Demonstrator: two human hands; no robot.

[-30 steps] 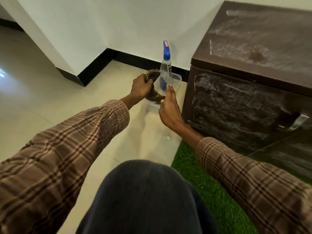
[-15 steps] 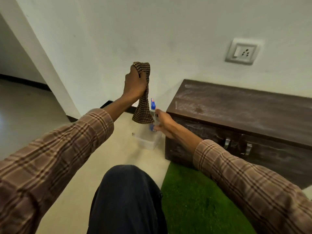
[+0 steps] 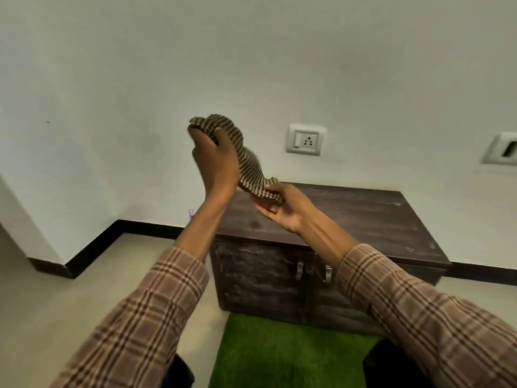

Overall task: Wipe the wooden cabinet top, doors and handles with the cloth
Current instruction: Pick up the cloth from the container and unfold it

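A brown checked cloth (image 3: 247, 163) hangs stretched in the air between both hands, above the left end of the cabinet. My left hand (image 3: 214, 161) grips its upper end, raised in front of the wall. My right hand (image 3: 285, 208) pinches its lower corner, palm up, just over the cabinet top. The low dark wooden cabinet (image 3: 363, 217) stands against the wall, its top dusty and streaked. Two doors (image 3: 251, 275) face me, with two metal handles (image 3: 313, 271) at the middle seam.
A green artificial-grass mat (image 3: 279, 354) lies in front of the cabinet. The blue tip of a spray bottle (image 3: 191, 213) peeks out behind my left forearm. Two wall sockets (image 3: 306, 140) sit above the cabinet. Beige floor tiles (image 3: 70, 303) spread to the left.
My left hand has lifted the cloth out of the container on the floor and up before the wall. My right hand left the spray bottle and took the cloth's lower corner. The view rose.
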